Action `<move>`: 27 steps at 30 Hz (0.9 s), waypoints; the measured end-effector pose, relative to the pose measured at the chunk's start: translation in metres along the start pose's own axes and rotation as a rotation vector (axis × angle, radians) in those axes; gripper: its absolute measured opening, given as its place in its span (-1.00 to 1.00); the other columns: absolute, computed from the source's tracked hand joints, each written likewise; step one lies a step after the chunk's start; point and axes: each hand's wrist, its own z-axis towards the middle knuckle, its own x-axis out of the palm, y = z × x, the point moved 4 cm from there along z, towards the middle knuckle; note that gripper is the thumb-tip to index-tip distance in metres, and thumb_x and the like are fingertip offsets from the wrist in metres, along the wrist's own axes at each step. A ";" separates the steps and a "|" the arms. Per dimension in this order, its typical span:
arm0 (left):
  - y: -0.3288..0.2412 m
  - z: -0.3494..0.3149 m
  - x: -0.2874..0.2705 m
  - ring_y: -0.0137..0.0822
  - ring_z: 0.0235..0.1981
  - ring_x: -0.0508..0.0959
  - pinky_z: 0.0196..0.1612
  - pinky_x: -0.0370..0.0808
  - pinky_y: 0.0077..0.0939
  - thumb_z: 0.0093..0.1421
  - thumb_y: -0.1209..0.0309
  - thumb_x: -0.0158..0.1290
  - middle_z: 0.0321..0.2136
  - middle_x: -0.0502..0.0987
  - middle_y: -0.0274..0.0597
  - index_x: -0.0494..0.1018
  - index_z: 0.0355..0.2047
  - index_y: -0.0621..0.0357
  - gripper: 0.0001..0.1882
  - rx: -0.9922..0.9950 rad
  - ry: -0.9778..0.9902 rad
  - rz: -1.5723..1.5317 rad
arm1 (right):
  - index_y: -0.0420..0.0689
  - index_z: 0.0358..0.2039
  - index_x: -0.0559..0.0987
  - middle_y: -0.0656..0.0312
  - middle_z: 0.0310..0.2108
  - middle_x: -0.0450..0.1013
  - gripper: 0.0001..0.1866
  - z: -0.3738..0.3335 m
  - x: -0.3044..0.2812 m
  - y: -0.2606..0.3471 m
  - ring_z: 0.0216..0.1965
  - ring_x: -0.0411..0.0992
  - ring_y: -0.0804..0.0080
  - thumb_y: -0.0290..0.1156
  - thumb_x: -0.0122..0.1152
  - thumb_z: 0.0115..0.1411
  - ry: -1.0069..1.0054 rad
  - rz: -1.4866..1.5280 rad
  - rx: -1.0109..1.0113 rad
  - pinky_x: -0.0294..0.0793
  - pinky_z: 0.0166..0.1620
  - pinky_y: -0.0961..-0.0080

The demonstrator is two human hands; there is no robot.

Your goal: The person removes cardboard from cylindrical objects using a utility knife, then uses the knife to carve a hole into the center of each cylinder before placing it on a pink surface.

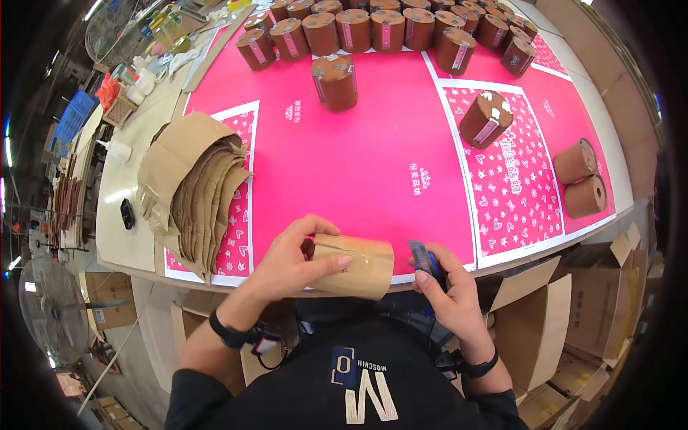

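Note:
At the table's near edge, my left hand (pixel 290 261) grips a tan paper-wrapped cylinder (pixel 371 269) lying on its side. The thumb presses on its wrap, the fingers curl around its left end, and glossy clear tape shows on top. Just right of the cylinder, apart from it, my right hand (pixel 455 297) is closed around a blue hand tool (pixel 423 259) with a flat grey end. The tool's exact kind is not clear. A stack of curved brown cardboard sheets (pixel 193 179) lies to the left of my left hand.
Many brown cylinders (pixel 387 32) stand along the table's far side. Single ones stand nearer, a brown cylinder (pixel 335 84) and another (pixel 487 120). Two cylinders (pixel 584 197) lie at right. Pink printed sheets (pixel 344 165) cover the table. Open cardboard boxes (pixel 530 330) sit below right.

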 end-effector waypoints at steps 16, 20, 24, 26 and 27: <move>-0.020 0.037 0.010 -0.21 -0.02 0.57 0.14 0.45 -0.31 0.31 0.37 0.20 -0.11 0.59 -0.02 0.48 0.14 0.23 -0.59 0.559 -0.345 0.485 | -0.20 0.13 0.47 0.10 -0.29 0.56 -0.66 0.016 0.024 0.003 -0.32 0.58 0.43 -0.39 0.19 0.39 0.175 -0.024 0.080 0.55 -0.19 0.47; -0.003 0.043 0.016 -0.38 -0.01 0.56 0.11 0.46 -0.43 0.40 0.47 0.10 -0.10 0.61 -0.17 0.56 -0.07 0.26 -0.83 0.468 -0.256 0.132 | -0.20 0.10 0.48 0.06 -0.27 0.57 -0.68 0.021 0.025 0.004 -0.29 0.59 0.36 -0.35 0.18 0.41 0.149 -0.038 0.050 0.55 -0.20 0.42; -0.002 0.039 0.020 -0.46 -0.10 0.54 0.02 0.47 -0.49 0.41 0.45 0.10 -0.16 0.60 -0.25 0.56 -0.09 0.26 -0.85 0.471 -0.256 0.129 | -0.19 0.10 0.49 0.03 -0.26 0.58 -0.67 0.024 0.024 -0.004 -0.26 0.61 0.28 -0.31 0.18 0.41 0.151 -0.091 0.012 0.56 -0.19 0.37; -0.006 0.037 0.021 -0.43 -0.15 0.51 -0.03 0.46 -0.47 0.41 0.46 0.10 -0.21 0.56 -0.25 0.56 -0.12 0.24 -0.87 0.448 -0.293 0.191 | -0.19 0.09 0.50 0.00 -0.26 0.58 -0.66 0.025 0.027 -0.006 -0.26 0.61 0.23 -0.28 0.18 0.41 0.174 -0.049 0.034 0.56 -0.18 0.33; -0.010 0.036 0.022 -0.43 -0.15 0.51 -0.03 0.46 -0.47 0.41 0.46 0.10 -0.21 0.56 -0.25 0.56 -0.12 0.24 -0.87 0.444 -0.295 0.192 | -0.19 0.09 0.50 0.00 -0.26 0.58 -0.66 0.026 0.027 -0.006 -0.26 0.61 0.23 -0.28 0.18 0.41 0.177 -0.047 0.035 0.56 -0.18 0.33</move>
